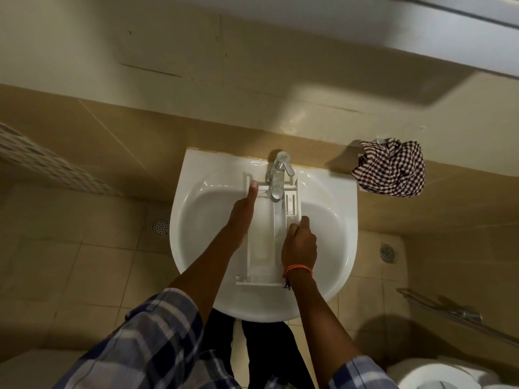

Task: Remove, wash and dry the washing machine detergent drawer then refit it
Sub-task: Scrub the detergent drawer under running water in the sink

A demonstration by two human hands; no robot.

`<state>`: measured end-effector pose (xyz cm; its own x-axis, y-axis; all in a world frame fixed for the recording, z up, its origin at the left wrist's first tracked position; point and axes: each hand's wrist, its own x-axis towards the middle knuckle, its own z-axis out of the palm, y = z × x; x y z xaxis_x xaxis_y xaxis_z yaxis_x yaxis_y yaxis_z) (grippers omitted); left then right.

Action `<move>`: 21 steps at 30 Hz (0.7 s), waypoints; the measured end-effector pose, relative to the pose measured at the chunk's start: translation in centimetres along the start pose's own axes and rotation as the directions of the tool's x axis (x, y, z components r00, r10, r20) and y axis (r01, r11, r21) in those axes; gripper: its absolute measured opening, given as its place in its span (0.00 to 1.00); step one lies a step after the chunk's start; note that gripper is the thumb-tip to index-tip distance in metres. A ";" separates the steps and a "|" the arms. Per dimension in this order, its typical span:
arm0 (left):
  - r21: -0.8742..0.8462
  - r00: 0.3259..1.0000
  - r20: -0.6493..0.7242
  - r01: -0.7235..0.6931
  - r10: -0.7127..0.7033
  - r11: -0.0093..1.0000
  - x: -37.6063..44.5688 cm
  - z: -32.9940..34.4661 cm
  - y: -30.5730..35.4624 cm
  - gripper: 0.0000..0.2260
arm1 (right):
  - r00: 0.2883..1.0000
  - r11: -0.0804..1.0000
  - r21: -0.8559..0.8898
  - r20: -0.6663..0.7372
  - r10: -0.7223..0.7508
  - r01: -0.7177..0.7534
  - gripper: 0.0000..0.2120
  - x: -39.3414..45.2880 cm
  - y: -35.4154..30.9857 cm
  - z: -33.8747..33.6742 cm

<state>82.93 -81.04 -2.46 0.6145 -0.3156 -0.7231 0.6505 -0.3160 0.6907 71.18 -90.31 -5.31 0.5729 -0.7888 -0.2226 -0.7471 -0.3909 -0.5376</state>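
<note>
- The white ceramic wall-hung basin (331, 220) fills the middle of the view, and the washing step is in hand: the long white plastic detergent drawer (262, 248) lies lengthwise inside the bowl, its far end under the tap and its front panel toward the person.
- The left hand (243, 211) lies along the drawer's left wall, its grip flattened and spread, thumb stretched up to the far corner, steadying rather than clutching.
- The right hand (299, 245) has its grip curled tight on the drawer's right wall, fingers tucked inside a compartment; whether it holds a sponge, I cannot tell.
- The chrome single-lever tap (278, 175) stands over the far end of the drawer; a stream seems to run below the spout.
- Next, I judge, comes rinsing every compartment, tipping the water out, then drying.
- The brown-and-white checked cloth (390, 171) hangs on the wall right of the basin, well apart, within reach.
- The tap spout crowds the drawer's far end; lifting out calls for drawing it back first.
</note>
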 end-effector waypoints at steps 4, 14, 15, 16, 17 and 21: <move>-0.117 0.999 -0.019 0.028 -0.031 0.993 -0.4 0.1 -2.6 0.50 | 1.000 0.998 0.059 -0.013 -0.012 0.012 0.12 0.6 -0.2 0.1; -0.001 0.997 -0.034 -0.067 0.066 0.998 -1.2 1.4 -2.8 0.31 | 0.966 0.987 0.025 -0.210 -0.152 0.161 0.17 0.8 0.0 0.0; -0.013 0.998 -0.029 -0.062 0.062 0.998 -0.9 1.4 -2.9 0.32 | 0.939 0.974 -0.008 -0.267 -0.219 0.225 0.16 -0.2 -0.4 -0.2; -0.029 0.999 -0.023 -0.045 0.045 0.999 -1.0 1.4 -2.7 0.33 | 0.903 0.940 -0.046 -0.266 -0.336 0.337 0.13 -1.3 -0.6 -0.1; -0.078 1.000 -0.011 -0.011 0.010 0.997 -0.8 1.4 -2.8 0.37 | 0.856 0.880 -0.084 -0.207 -0.473 0.467 0.12 -2.7 -0.6 0.3; -0.365 0.988 0.093 0.152 -0.126 0.919 0.7 0.2 -5.1 0.55 | 0.837 0.843 -0.070 0.190 -0.513 0.533 0.17 -4.8 0.5 3.7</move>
<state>79.95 -79.85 -6.48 0.4831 -0.3548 -0.8004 0.8538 -0.0118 0.5205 69.32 -84.94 -7.56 0.9270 -0.3694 -0.0649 -0.3482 -0.7832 -0.5151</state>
